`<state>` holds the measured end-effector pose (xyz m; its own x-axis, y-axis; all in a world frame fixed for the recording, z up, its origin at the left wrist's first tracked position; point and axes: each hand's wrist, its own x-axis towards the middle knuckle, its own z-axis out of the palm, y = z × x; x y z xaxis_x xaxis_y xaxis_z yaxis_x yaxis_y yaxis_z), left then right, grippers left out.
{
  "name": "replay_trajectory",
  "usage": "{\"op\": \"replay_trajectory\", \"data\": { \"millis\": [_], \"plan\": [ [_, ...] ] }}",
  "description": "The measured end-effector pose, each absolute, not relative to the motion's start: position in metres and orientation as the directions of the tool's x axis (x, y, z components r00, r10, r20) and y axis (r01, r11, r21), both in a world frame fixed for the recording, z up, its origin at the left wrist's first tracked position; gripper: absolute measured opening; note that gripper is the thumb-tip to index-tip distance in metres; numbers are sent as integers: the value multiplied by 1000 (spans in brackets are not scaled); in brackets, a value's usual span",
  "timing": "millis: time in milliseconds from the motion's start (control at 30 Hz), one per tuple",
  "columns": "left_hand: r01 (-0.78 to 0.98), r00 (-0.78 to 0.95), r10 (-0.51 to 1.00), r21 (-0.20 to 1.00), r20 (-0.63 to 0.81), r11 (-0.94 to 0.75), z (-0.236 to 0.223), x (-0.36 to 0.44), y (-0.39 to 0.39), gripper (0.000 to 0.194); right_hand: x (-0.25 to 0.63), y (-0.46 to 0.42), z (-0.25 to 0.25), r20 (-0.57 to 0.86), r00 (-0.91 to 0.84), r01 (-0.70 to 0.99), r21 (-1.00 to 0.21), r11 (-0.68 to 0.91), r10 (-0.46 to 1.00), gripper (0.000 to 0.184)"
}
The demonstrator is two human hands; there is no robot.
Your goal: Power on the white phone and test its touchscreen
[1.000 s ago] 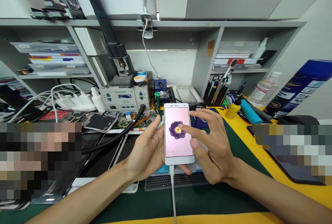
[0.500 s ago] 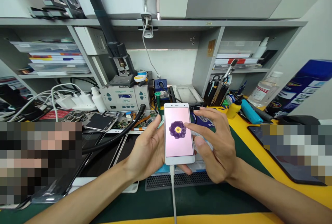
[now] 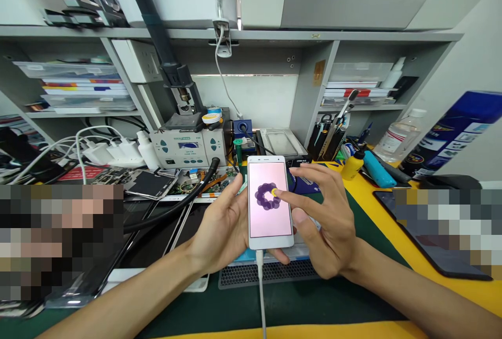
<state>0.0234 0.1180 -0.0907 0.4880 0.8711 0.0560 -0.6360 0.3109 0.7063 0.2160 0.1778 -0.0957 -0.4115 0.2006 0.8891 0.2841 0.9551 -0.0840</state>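
A white smartphone (image 3: 270, 224) rests in my left hand (image 3: 221, 229), screen up and tilted toward me. Its pink screen shows a ring of purple circles with a yellow dot at the ring's right side. My left thumb lies along the phone's left edge, and the other fingers pass beneath it, mostly hidden. My right hand (image 3: 327, 218) holds nothing; its fingers are apart, and the index fingertip is at the yellow dot on the screen. A white charging cable (image 3: 261, 292) is plugged into the phone's bottom end and runs down toward me.
Behind the phone stands a grey hot-air station (image 3: 184, 148), with a black hose (image 3: 172, 211) crossing the left side. Circuit boards (image 3: 196, 179) lie in front of it. At right are a yellow bottle (image 3: 353, 165), a clear bottle (image 3: 400, 135) and a pen holder (image 3: 323, 137).
My right index fingertip has moved slightly left onto the screen. The yellow mark in the ring's middle has given way to a yellow dot under that fingertip. My left hand and the phone hold nearly still.
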Motion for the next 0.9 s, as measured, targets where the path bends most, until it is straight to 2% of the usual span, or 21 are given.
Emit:
{"op": "replay_trajectory", "data": {
  "millis": [467, 733, 900],
  "plan": [
    [-633, 474, 878, 718, 63, 290, -90, 24, 119, 67, 217, 176, -95, 922, -338, 279, -92, 956, 188, 29],
    [-644, 485, 872, 701, 63, 307, -94, 23, 120, 72, 216, 176, -94, 915, -365, 263, -79, 962, 175, 30],
    [-648, 475, 878, 700, 63, 301, -94, 23, 120, 68, 215, 178, -94, 897, -417, 254, -41, 966, 147, 30]
  ]
}}
